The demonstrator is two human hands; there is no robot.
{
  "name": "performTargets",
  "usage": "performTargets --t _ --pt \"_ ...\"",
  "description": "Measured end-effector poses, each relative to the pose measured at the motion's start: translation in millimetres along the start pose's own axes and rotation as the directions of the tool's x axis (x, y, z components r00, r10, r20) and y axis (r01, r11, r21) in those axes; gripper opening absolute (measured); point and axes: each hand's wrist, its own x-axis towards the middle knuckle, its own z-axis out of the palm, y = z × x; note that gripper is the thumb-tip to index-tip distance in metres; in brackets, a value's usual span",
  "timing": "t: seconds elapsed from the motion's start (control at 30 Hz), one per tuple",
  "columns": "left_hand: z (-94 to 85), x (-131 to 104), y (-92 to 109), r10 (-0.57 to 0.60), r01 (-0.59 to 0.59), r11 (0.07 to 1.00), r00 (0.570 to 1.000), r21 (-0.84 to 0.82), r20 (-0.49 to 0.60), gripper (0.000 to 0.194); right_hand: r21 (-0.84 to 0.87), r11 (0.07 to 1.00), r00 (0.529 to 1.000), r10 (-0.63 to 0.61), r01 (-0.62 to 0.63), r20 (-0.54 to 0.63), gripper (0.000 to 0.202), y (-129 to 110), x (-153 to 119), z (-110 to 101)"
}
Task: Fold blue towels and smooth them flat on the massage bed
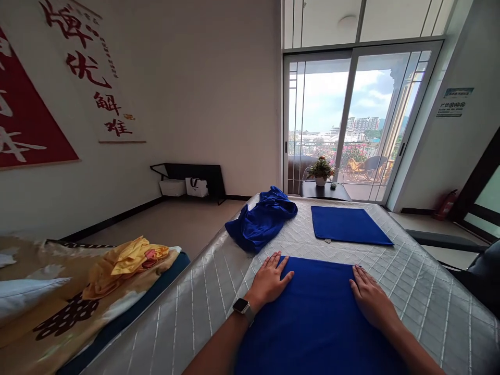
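A blue cloth (316,317) lies spread flat on the silver quilted mattress (195,297), nearest to me. My left hand (271,278) rests palm down on its upper left corner, fingers spread, a watch on the wrist. On the upper right corner lies my right hand (369,294), flat with fingers stretched out. Beyond them, a flat blue rectangle of folded cloth (349,225) is at the right, with a small pale tag at its near edge. A crumpled blue cloth (261,219) sits at the mattress's far left.
At the left is another bed (50,312) with patterned bedding and a crumpled yellow cloth (133,258). A small black table (326,191) with a potted plant (320,169) stands beyond the mattress, before glass doors. A dark seat is at the right edge.
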Motion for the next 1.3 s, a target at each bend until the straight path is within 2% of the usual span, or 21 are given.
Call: performTargets --t 0.27,0.43,0.7,0.9,1.03,1.1,1.17,1.23,1.3 --pt "-0.4 -0.1 2.6 0.001 -0.001 1.000 1.000 0.008 0.006 0.070 -0.095 0.995 1.000 0.004 -0.003 0.005 0.069 -7.1 -2.8 -10.3" --pt "-2.1 1.0 3.7 -0.007 0.006 0.999 1.000 0.032 0.030 0.069 -0.062 0.996 0.998 -0.057 0.059 0.038 0.070 -17.6 -2.4 -19.2" --pt "0.3 2.9 0.4 0.018 -0.019 0.999 1.000 0.039 0.017 0.068 -0.025 0.997 0.987 0.072 -0.069 0.143 0.074 -18.1 1.8 -17.2" --pt "0.1 2.6 1.4 0.004 -0.005 0.997 1.000 0.076 0.017 0.068 -0.046 0.994 0.983 0.102 -0.096 0.155 0.075 -24.5 0.7 -23.2" --pt "-5.9 6.9 3.1 -0.020 0.010 0.993 0.997 0.118 0.081 0.071 -0.046 0.993 0.983 0.110 -0.104 0.146 0.074 -27.0 -0.4 -25.1" --pt "-9.5 11.0 10.2 -0.058 0.040 0.983 0.993 0.181 0.100 0.073 -0.041 0.993 0.982 0.116 -0.111 0.150 0.074 -28.2 -0.7 -26.1" --pt "-9.5 15.7 26.2 -0.056 0.039 0.972 0.996 0.231 0.069 0.073 -0.034 0.992 0.980 0.122 -0.118 0.157 0.073 -29.7 -0.7 -27.2" --pt "-2.8 20.6 52.7 0.034 -0.037 0.973 0.999 0.227 0.016 0.071 -0.033 0.991 0.979 0.130 -0.126 0.156 0.073 -30.8 -0.4 -27.9" --pt "11.5 25.4 88.1 0.181 -0.173 0.970 0.983 0.169 -0.029 0.071 -0.048 0.991 0.979 0.133 -0.127 0.152 0.073 -30.7 -0.4 -27.6"
